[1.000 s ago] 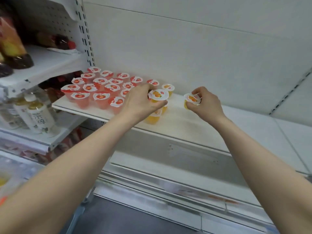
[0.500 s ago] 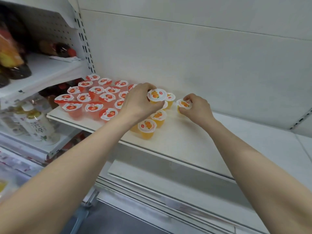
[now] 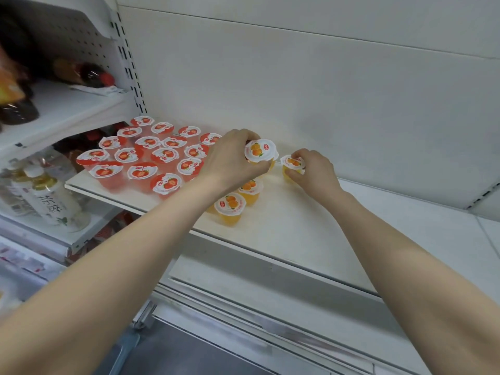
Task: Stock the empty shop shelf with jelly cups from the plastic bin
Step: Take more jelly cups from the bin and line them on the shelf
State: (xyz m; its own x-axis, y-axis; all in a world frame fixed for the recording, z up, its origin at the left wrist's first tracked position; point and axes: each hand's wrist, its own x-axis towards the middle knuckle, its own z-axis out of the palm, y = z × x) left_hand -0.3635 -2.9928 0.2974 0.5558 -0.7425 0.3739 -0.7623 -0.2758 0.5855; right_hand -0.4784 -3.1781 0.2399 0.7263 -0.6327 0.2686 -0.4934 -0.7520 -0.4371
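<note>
Several red strawberry jelly cups (image 3: 140, 161) stand in rows on the left of the white shelf (image 3: 297, 234). Beside them, two orange jelly cups (image 3: 231, 208) stand near the front, one behind the other. My left hand (image 3: 232, 158) grips an orange jelly cup (image 3: 260, 151) just above the shelf, behind those two. My right hand (image 3: 311, 171) pinches another orange jelly cup (image 3: 292, 165) that sits low on the shelf near the back wall. The plastic bin is out of view.
The shelf stretches bare to the right of my hands. A neighbouring shelving bay on the left holds drink bottles (image 3: 51, 204) and dark bottles (image 3: 89, 74) on an upper shelf. A lower white shelf ledge (image 3: 243, 299) runs below.
Both hands have carried their orange cups a little further back and right along the shelf. The right hand's cup has come down close to the shelf surface.
</note>
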